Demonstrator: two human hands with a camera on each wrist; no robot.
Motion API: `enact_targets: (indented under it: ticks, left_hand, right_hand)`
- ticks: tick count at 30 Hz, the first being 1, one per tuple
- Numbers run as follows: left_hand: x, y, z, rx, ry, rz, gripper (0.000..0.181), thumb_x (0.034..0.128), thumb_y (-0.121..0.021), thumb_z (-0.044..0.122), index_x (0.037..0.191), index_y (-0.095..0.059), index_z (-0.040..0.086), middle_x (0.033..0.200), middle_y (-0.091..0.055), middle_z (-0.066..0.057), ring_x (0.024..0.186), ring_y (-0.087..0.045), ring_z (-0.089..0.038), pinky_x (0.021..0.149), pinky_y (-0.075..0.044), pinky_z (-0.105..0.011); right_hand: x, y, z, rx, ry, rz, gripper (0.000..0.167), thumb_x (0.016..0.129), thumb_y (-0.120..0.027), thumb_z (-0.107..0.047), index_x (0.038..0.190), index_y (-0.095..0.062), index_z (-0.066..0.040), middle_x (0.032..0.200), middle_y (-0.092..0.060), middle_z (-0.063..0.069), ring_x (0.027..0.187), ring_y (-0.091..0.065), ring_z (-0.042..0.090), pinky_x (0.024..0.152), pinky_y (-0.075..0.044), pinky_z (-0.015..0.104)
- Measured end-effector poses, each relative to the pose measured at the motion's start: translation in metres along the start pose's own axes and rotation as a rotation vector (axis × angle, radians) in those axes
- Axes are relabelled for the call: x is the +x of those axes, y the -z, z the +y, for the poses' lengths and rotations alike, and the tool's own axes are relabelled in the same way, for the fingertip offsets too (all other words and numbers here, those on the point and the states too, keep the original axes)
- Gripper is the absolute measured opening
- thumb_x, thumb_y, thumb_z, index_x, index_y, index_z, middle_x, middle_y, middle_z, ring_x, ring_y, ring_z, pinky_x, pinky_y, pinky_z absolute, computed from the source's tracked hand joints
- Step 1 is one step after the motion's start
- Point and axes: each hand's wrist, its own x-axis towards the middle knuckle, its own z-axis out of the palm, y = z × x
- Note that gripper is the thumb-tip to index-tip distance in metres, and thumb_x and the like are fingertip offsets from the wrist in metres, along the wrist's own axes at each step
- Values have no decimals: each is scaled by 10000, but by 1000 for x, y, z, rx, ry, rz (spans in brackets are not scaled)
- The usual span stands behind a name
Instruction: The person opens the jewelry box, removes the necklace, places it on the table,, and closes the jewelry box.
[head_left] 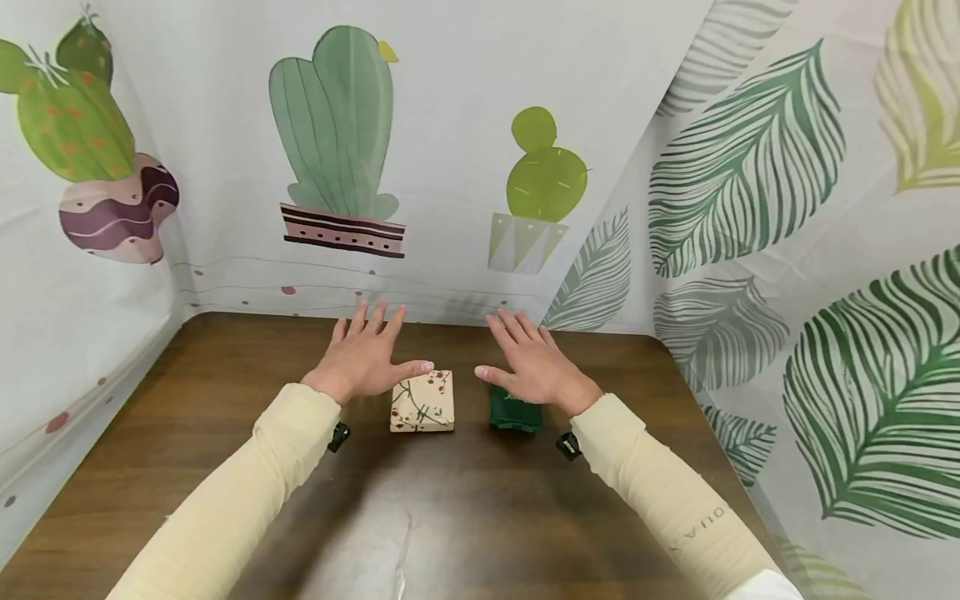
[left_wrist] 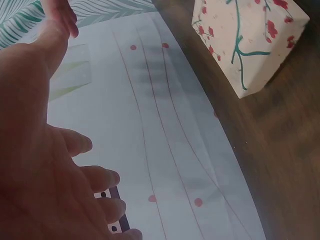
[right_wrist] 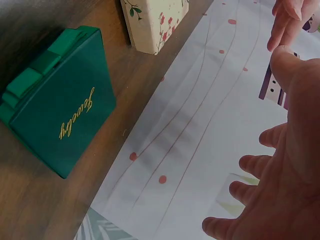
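Note:
A cream box with red flowers and green stems (head_left: 422, 403) lies on the brown table, left of a dark green jewelry box (head_left: 516, 410). The green one carries gold "Jewelry" lettering (right_wrist: 77, 114) and a green bow (right_wrist: 44, 65) along one side, seen in the right wrist view. My left hand (head_left: 363, 354) is held with fingers spread, its thumb near the cream box's far edge. My right hand (head_left: 536, 367) is spread likewise above the green box, hiding part of it in the head view. Both hands hold nothing.
The wooden table (head_left: 450, 517) ends at a white cloth with printed cacti (head_left: 450, 167) behind it. A leaf-printed cloth (head_left: 750, 208) hangs on the right. Black straps (head_left: 567, 446) sit at the wrists.

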Motion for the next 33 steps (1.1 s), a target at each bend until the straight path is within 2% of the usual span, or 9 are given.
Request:
enact_targets:
  ticks: [13, 21, 33]
  left_hand:
    - [0, -5, -11, -17, -1, 9, 1028, 971, -543, 704, 1685, -92, 119, 1747, -5, -234, 1609, 48, -484, 1268, -30, -700]
    - [1, -12, -11, -14, -10, 24, 1031, 970, -554, 697, 1680, -115, 92, 1745, -26, -242, 1608, 6, -490, 1275, -59, -686]
    - [-1, -23, -13, -2, -31, 16, 1009, 985, -575, 645, 1672, -127, 56, 1737, -40, -266, 1604, -46, -499, 1272, -103, -686]
  right_hand:
    - [11, -4, -4, 11, 21, -24, 894, 1038, -464, -641, 1691, -50, -190, 1782, -2, 56, 1649, -18, 344, 1294, -83, 651]
    - [11, -8, -9, -1, 25, -35, 918, 1026, -486, -651, 1691, -59, -186, 1780, -26, 72, 1647, -37, 350, 1301, -89, 633]
    - [8, -19, -14, -14, 16, -44, 940, 1011, -502, -668, 1691, -57, -194, 1782, -27, 65, 1653, -12, 308, 1306, -91, 621]
